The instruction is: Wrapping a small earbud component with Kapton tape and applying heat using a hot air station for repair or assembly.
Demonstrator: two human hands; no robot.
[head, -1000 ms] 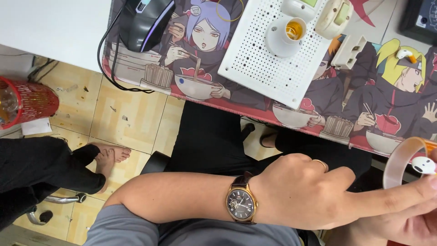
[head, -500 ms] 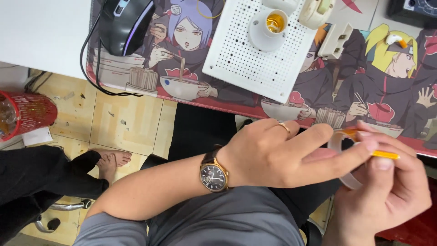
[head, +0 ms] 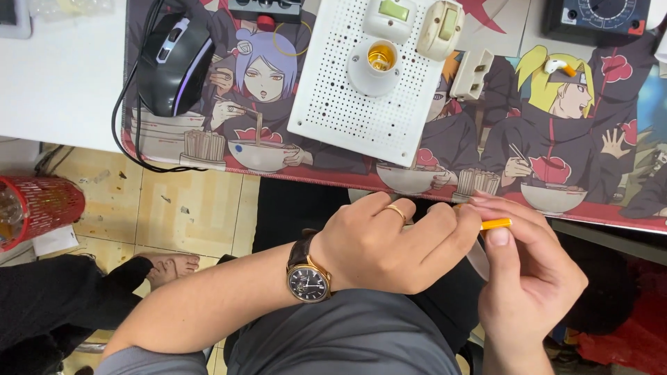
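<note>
Orange-tipped, thin and light-looking piece (head: 497, 224) being pinched between right hand (head: 531, 278) fingertips and closed left hand (head: 389, 243) fingers, below the desk mat's (head: 597, 208) near edge; likely slippery, best gripped mid-length.

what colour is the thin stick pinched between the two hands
Orange-yellow: the thin stick pokes out between the left hand and right hand, seen in the head view.

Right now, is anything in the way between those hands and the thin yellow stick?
Nothing visible: the left hand and the right hand both pinch the thin yellow stick directly, just below the desk edge.
</note>
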